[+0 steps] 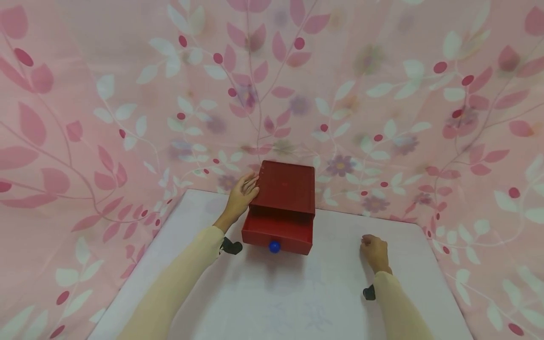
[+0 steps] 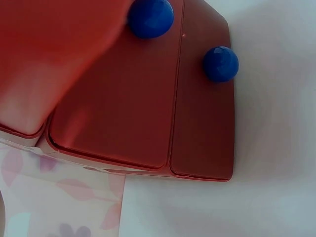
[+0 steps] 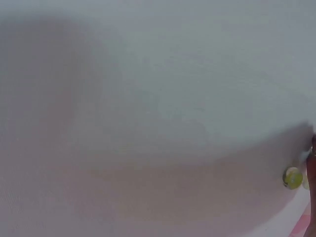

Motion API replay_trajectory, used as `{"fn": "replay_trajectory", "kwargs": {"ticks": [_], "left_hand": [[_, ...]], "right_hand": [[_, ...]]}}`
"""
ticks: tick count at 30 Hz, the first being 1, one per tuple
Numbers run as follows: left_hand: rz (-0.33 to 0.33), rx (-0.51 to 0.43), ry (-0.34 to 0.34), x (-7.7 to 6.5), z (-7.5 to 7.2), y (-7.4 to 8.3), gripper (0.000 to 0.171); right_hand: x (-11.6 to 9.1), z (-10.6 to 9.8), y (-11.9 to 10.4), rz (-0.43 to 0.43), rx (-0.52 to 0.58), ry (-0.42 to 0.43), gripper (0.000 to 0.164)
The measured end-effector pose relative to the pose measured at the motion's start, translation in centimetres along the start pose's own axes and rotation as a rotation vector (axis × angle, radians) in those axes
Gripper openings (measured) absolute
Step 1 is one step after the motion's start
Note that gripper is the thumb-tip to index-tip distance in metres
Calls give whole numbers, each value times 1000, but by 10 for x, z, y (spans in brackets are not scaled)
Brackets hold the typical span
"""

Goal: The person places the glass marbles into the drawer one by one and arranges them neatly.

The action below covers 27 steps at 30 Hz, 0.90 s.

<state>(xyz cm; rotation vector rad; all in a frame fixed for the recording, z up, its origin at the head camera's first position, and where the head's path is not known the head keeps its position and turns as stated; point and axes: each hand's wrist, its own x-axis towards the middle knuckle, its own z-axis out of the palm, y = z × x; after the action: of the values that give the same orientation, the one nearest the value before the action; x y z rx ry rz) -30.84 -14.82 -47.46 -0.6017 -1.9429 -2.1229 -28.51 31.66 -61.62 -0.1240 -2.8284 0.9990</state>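
Note:
A red drawer cabinet [image 1: 284, 185] stands at the back of the white table, its top drawer [image 1: 276, 240] pulled out and a blue knob [image 1: 274, 247] on that drawer's front. Along the cabinet's left side my left hand [image 1: 243, 196] rests with its fingers extended. The left wrist view shows two lower drawer fronts [image 2: 113, 108] with blue knobs [image 2: 220, 64]. Over the table to the right, my right hand [image 1: 375, 252] bends its fingers downward. Right by those fingers is a small round green-and-pale thing [image 3: 292, 178]; I cannot tell whether they pinch it.
Pink floral cloth [image 1: 340, 118] hangs behind and along both sides of the white table [image 1: 335, 278]. Dark wrist camera mounts [image 1: 231, 246] sit under both sleeves. The open drawer juts out toward the front, between the two arms.

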Motion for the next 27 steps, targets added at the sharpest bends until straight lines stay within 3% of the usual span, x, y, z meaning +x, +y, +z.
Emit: {"fn": "replay_trajectory", "kwargs": {"ticks": [7, 19, 27], "left_hand": [[12, -11, -8, 1, 2, 2, 59], [15, -15, -16, 1, 2, 1, 59], [16, -19, -16, -1, 1, 1, 60]], "right_hand": [[-4, 2, 1, -6, -5, 49, 24], [-2, -4, -2, 19, -17, -9, 26], [2, -7, -2, -24, 24, 64, 25]]}}
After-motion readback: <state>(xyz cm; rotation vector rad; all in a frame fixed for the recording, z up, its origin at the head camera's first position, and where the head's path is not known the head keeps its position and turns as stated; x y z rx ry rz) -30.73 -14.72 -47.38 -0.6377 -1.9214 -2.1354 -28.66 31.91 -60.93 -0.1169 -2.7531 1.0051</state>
